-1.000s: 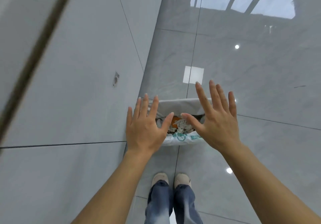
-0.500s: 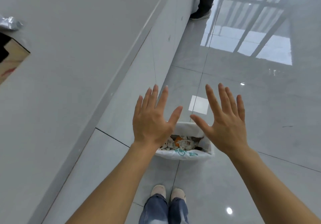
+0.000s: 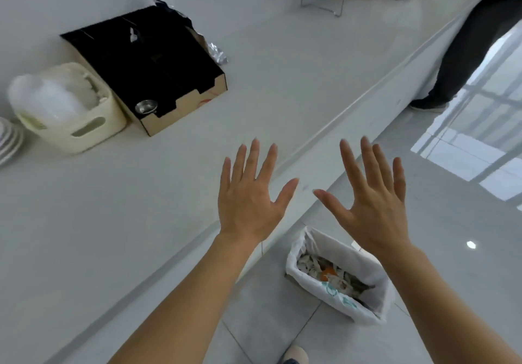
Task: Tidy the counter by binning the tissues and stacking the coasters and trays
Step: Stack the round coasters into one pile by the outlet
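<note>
My left hand (image 3: 250, 198) and my right hand (image 3: 372, 202) are both held up flat with fingers spread, holding nothing. The left one hovers over the front edge of the white counter (image 3: 99, 222); the right one is over the floor, above the bin. The white-lined bin (image 3: 339, 276) stands on the floor below my right wrist, with crumpled tissues (image 3: 310, 263) and something orange inside. A black cardboard tray (image 3: 147, 64) lies on the counter at the upper left. No coasters are visible.
A cream plastic basket (image 3: 70, 115) with clear plastic items sits left of the black tray, white plates (image 3: 8, 140) at the far left edge. Crumpled foil (image 3: 217, 51) lies behind the tray. A person's dark trouser leg (image 3: 463, 53) stands at the upper right.
The view has swung up from the bin and floor to the counter, bringing the tray and basket into sight. Both hands stay open and have risen with the view.
</note>
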`<state>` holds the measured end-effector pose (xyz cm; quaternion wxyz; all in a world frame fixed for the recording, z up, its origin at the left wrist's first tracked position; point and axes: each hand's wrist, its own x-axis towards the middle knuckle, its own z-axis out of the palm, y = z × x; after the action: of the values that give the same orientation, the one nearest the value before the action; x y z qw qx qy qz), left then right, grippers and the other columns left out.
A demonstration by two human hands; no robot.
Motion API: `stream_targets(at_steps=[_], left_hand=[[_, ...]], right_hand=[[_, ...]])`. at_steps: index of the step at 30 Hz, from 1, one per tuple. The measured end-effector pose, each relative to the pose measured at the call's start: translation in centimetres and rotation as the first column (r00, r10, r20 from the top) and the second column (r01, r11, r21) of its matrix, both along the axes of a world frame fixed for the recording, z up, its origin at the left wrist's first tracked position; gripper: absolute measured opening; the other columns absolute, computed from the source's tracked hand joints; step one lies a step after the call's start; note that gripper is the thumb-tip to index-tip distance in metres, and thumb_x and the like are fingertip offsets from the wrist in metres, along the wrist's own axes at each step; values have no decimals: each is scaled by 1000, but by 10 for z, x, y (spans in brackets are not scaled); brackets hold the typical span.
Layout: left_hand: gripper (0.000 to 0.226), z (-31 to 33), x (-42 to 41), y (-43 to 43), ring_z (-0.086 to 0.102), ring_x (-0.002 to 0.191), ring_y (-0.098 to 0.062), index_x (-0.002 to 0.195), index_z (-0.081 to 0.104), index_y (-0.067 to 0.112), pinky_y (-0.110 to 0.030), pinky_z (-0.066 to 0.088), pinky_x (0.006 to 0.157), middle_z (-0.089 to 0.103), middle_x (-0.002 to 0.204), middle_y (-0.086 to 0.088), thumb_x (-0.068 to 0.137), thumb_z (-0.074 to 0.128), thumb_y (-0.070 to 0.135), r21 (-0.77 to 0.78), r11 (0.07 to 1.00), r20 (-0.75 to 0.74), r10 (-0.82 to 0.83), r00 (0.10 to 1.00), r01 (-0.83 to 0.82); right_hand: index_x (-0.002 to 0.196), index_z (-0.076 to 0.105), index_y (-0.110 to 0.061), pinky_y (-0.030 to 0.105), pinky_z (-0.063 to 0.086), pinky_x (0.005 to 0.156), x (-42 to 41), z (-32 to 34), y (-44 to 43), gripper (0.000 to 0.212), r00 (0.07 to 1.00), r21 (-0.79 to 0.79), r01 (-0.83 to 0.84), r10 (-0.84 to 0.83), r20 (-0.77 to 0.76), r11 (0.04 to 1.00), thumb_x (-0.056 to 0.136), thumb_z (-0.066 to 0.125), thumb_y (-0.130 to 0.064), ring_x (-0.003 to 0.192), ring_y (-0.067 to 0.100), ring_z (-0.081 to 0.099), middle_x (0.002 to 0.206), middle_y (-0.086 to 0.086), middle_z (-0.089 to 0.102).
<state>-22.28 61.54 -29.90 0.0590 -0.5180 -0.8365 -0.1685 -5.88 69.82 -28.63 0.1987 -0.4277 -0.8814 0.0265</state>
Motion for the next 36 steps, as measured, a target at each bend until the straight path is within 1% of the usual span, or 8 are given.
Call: stream_targets(at_steps=[3, 6, 14, 17, 20, 25, 31, 36], left_hand=[[75, 12, -23, -35, 10, 143, -26, 145, 14, 29, -41, 2, 114, 16, 155, -6, 82, 5, 70, 35, 994, -16, 104, 994, -103], [72, 17, -43, -74, 5, 144, -24, 145, 11, 30, -39, -3, 114, 12, 156, -5, 83, 9, 67, 52, 981, -9, 186, 983, -185], [71, 39, -94, -206, 3, 144, -22, 145, 10, 32, -39, -2, 115, 9, 156, -3, 83, 8, 66, 103, 928, -4, 360, 933, -358], [69, 47, -112, -261, 6, 144, -23, 145, 13, 31, -40, 1, 116, 12, 156, -5, 85, 11, 65, 130, 891, -9, 440, 898, -435], [68, 55, -128, -313, 9, 144, -24, 145, 18, 30, -40, 4, 116, 16, 155, -6, 86, 15, 64, 176, 836, -1, 528, 849, -520], [67, 65, -150, -390, 12, 143, -24, 144, 19, 30, -39, 5, 115, 18, 155, -5, 86, 14, 64, 196, 759, -29, 638, 770, -621], [66, 74, -169, -476, 18, 142, -27, 143, 25, 26, -42, 13, 115, 24, 153, -8, 88, 20, 61, 240, 631, -80, 770, 633, -737], [65, 82, -174, -525, 21, 141, -26, 143, 27, 26, -42, 16, 115, 26, 152, -8, 88, 23, 61, 274, 509, -73, 857, 510, -816]], right_hand=[[144, 1, -35, 38, -9, 113, -27, 15, -19, 78, 997, 22, -78, 78, 5, 997, 79, 24, -72, 142, 22, 7, 154, 8, 12], [144, 3, -36, 39, -9, 113, -54, 23, -43, 77, 990, 48, -143, 143, -6, 989, 79, 24, -71, 141, 21, 5, 154, 8, 13], [144, 7, -34, 40, -6, 113, -119, 36, -142, 77, 961, 91, -275, 276, 0, 957, 80, 24, -71, 141, 25, 10, 154, 9, 16], [144, 5, -34, 41, -7, 113, -146, 43, -185, 77, 939, 101, -340, 343, -13, 935, 80, 24, -71, 142, 25, 8, 154, 9, 15], [144, 6, -33, 41, -8, 113, -176, 51, -228, 76, 913, 119, -403, 408, -21, 907, 81, 26, -70, 141, 26, 9, 153, 11, 18], [144, 15, -29, 41, -5, 113, -224, 61, -287, 76, 871, 154, -475, 488, -60, 866, 80, 28, -69, 139, 30, 19, 150, 14, 26], [144, 15, -30, 45, 2, 112, -271, 68, -357, 75, 776, 169, -608, 625, -78, 776, 81, 28, -68, 139, 29, 20, 150, 14, 27], [144, 10, -32, 43, -2, 112, -306, 79, -398, 76, 676, 167, -715, 732, -86, 679, 80, 25, -69, 140, 26, 16, 151, 12, 23]])
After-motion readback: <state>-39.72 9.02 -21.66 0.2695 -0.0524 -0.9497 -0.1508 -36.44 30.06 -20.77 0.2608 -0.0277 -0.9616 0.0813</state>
